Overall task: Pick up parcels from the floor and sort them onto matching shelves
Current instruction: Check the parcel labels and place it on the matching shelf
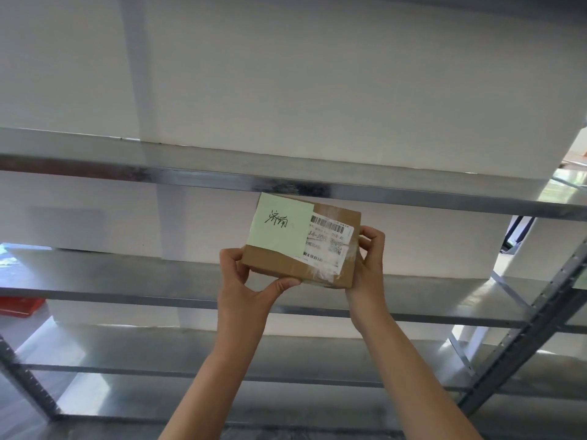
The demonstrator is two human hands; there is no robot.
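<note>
Nearest to me, two bare forearms rise from the bottom edge at about six o'clock and meet at the centre of my view. My left hand [251,281] clamps the lower left corner of a small brown cardboard parcel [301,242], thumb pressed flat along its bottom edge and fingers curled behind the side. My right hand [368,262] closes on the parcel's right end at about three o'clock of the box, fingers wrapped over the edge, palm against the side. The parcel is held in the air, tilted so that its top face looks at me, and touches no shelf. On that face a pale green paper note [279,225] with black handwritten characters covers the left part, and a white printed shipping label [328,246] with barcodes lies beside it under shiny clear tape. Behind the parcel, bare grey metal shelves [127,277] run across the view, with a perforated steel upright [540,319] at four o'clock. At nine o'clock, beyond the shelving, a red crate [19,306] shows. Farthest back stands a white wall [286,74].
</note>
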